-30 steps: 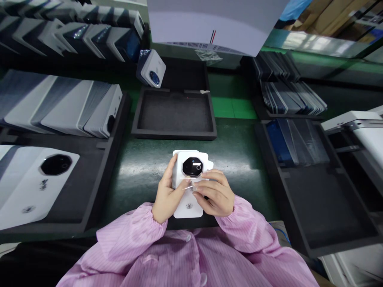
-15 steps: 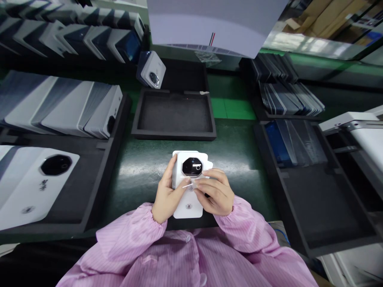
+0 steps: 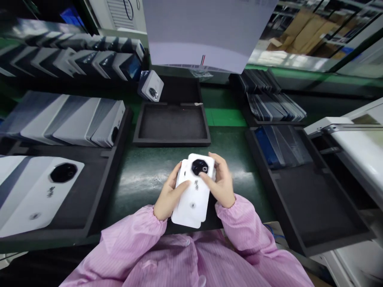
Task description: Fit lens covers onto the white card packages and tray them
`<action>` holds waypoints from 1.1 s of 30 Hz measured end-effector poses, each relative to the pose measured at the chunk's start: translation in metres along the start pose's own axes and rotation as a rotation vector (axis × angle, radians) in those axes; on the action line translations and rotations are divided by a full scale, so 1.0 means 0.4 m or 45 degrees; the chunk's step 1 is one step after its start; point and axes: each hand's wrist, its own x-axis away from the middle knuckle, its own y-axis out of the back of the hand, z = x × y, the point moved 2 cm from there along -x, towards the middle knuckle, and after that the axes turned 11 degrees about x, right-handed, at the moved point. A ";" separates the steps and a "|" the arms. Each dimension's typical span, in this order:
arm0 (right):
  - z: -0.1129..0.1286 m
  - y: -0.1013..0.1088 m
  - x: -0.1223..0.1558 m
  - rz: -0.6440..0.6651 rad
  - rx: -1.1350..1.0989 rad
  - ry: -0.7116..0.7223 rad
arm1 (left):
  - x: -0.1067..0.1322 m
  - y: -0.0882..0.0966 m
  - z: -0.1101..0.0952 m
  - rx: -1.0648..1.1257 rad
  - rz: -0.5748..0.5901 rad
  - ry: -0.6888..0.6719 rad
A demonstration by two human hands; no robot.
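A white phone back cover with a black octagonal camera patch, dark lettering and a small round emblem lies on top of other white phone back covers. The top one is shifted and turned against those beneath. My left hand grips the small stack by its left side, thumb on the face. With thumb over the camera patch and fingers behind the right edge, my right hand is closed on the top cover. How many covers lie under it is hidden.
On the left, a black tray holds leaning rows of white and dark blue covers. Ahead stands a shallow black tray with one wrapped stack behind it. A right-hand tray carries clear and blue sheets.
My right hand has gone from pinching a clear film strip near the camera patch to gripping the top cover's upper right side. That cover has slid right over the stack; the film is no longer visible.
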 end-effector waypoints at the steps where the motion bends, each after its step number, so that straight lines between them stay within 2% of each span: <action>1: -0.012 0.018 -0.009 -0.162 -0.098 -0.043 | -0.003 0.001 -0.002 0.032 -0.012 0.000; 3: -0.041 0.060 -0.027 -0.491 -0.268 -0.120 | -0.012 0.012 -0.015 0.093 -0.077 -0.069; 4: -0.056 0.078 -0.036 -0.594 -0.321 -0.153 | -0.017 0.020 -0.025 0.122 -0.132 -0.134; 5: -0.069 0.091 -0.044 -0.620 -0.347 -0.181 | -0.023 0.031 -0.037 0.150 -0.206 -0.217; 6: -0.080 0.096 -0.051 -0.561 -0.355 -0.210 | -0.028 0.042 -0.051 0.174 -0.285 -0.308; 7: -0.089 0.092 -0.054 -0.424 -0.346 -0.238 | -0.032 0.052 -0.065 0.193 -0.359 -0.396; 9: -0.097 0.063 -0.047 -0.045 -0.255 -0.268 | -0.035 0.065 -0.088 0.212 -0.459 -0.534; 11: -0.094 0.021 -0.024 0.253 -0.016 -0.232 | -0.032 0.065 -0.099 0.206 -0.494 -0.594; 12: -0.089 0.003 -0.012 0.320 0.156 -0.188 | -0.028 0.060 -0.100 0.196 -0.499 -0.595; 15: -0.072 -0.029 0.012 0.326 0.620 -0.036 | -0.010 0.041 -0.090 0.131 -0.482 -0.535; 17: -0.060 -0.028 0.014 0.238 0.706 0.022 | -0.001 0.031 -0.082 0.041 -0.433 -0.477; 21: -0.024 -0.002 0.013 -0.032 0.398 0.128 | 0.003 0.025 -0.062 -0.175 -0.327 -0.368; 23: -0.005 0.006 0.018 -0.100 0.230 0.192 | 0.002 0.025 -0.043 -0.298 -0.277 -0.320; 27: 0.015 0.000 0.028 -0.003 0.165 0.219 | 0.004 0.025 0.005 -0.535 -0.151 -0.383; 33: 0.009 -0.010 0.024 0.077 0.102 0.072 | 0.007 0.026 0.028 -0.878 -0.084 -0.661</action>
